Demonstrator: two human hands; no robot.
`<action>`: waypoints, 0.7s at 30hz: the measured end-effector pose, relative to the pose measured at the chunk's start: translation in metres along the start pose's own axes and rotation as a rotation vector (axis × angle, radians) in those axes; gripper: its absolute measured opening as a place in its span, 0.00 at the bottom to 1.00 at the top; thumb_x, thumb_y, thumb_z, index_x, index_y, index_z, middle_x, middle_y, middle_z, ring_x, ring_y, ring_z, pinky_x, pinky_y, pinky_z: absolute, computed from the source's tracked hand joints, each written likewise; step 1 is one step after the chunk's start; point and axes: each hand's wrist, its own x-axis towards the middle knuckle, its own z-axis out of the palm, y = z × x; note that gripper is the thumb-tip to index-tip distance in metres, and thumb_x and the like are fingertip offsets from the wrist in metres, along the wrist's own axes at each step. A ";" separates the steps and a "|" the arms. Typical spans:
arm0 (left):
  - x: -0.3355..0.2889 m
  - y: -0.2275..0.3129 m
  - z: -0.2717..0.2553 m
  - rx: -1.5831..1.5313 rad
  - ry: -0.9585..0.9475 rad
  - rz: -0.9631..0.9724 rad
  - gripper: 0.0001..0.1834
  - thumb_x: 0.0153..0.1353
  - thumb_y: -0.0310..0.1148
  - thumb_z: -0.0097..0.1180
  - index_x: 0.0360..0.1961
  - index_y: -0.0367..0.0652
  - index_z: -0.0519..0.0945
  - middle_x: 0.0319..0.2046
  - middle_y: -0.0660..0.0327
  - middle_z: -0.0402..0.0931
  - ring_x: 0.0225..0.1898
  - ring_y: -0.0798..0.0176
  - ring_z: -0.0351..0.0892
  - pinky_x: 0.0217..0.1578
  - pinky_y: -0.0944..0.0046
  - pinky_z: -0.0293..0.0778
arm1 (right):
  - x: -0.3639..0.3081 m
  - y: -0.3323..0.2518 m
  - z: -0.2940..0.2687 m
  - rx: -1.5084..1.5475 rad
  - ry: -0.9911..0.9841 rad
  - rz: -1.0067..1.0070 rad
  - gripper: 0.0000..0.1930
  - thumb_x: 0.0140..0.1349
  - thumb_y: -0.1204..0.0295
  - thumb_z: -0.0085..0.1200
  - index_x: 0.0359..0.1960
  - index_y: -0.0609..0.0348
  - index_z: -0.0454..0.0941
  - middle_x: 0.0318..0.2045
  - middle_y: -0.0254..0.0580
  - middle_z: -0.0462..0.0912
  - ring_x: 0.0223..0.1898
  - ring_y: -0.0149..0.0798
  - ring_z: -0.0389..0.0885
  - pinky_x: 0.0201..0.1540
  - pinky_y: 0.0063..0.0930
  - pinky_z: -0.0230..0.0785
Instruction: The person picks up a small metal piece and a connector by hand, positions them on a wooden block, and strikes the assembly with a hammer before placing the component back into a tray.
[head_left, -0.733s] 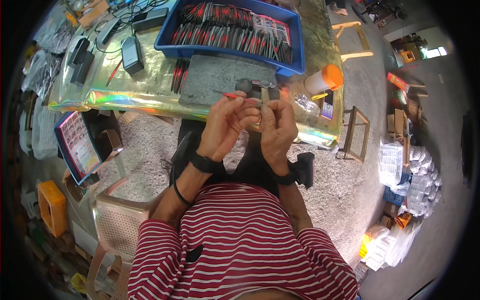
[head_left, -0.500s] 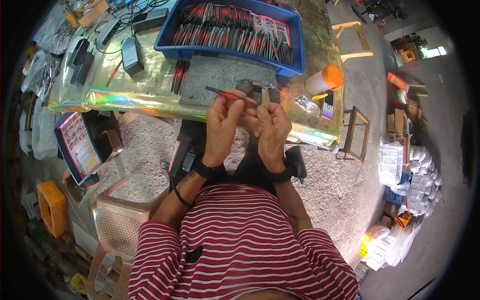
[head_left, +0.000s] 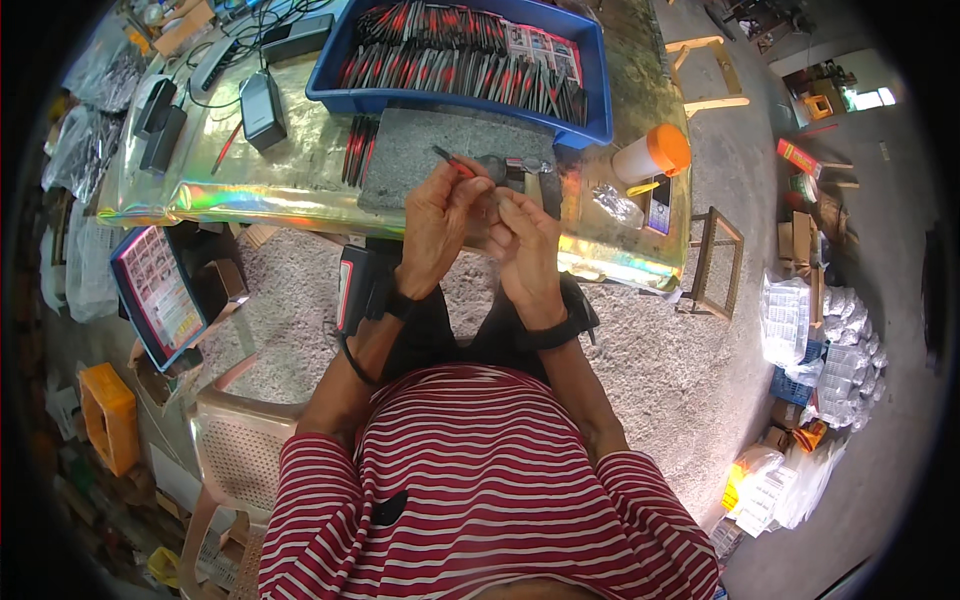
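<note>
A slim black-and-red tool (head_left: 455, 163) is gripped in my left hand (head_left: 435, 230), its dark tip pointing up and left over a grey slab (head_left: 415, 150). My right hand (head_left: 532, 255) is closed in a pinch against the left fingers; whatever lies between its fingertips is hidden. Beyond my right fingers a hammer (head_left: 527, 164) rests on the slab. Several similar black-and-red tools (head_left: 358, 152) lie side by side at the slab's left edge. Behind the slab, a blue tray (head_left: 455, 103) holds rows of such pieces.
Black power adapters (head_left: 262, 112) with tangled cables lie on the table's left. An orange-lidded container (head_left: 652, 153) and a phone-like device (head_left: 659, 207) sit at the right. A plastic chair (head_left: 235, 450) stands at my left; wooden stools (head_left: 716, 262) stand beyond the table's right edge.
Both hands have shifted slightly, the right one moving left and closer to the left. The black-and-red tool now points more steeply away and shows less of its length.
</note>
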 end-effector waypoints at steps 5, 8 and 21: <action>0.014 -0.011 0.003 0.019 0.006 -0.015 0.05 0.58 0.28 0.45 0.32 0.37 0.70 0.23 0.63 0.73 0.23 0.74 0.71 0.25 0.74 0.69 | 0.005 0.000 0.000 0.030 -0.029 0.038 0.11 0.55 0.75 0.43 0.40 0.66 0.68 0.23 0.35 0.69 0.18 0.21 0.61 0.17 0.13 0.54; 0.022 -0.014 0.003 0.089 -0.002 -0.037 0.05 0.58 0.29 0.45 0.31 0.38 0.70 0.22 0.64 0.73 0.22 0.74 0.70 0.23 0.74 0.68 | 0.005 -0.007 -0.005 -0.038 -0.023 0.025 0.12 0.55 0.76 0.43 0.40 0.67 0.67 0.23 0.36 0.69 0.18 0.21 0.61 0.17 0.13 0.55; 0.033 -0.034 0.007 -0.009 -0.020 -0.057 0.03 0.55 0.27 0.46 0.27 0.40 0.69 0.16 0.68 0.66 0.18 0.77 0.63 0.19 0.76 0.62 | -0.014 -0.028 -0.081 -0.617 0.163 -0.175 0.10 0.56 0.72 0.44 0.36 0.66 0.70 0.20 0.33 0.69 0.18 0.20 0.63 0.18 0.13 0.56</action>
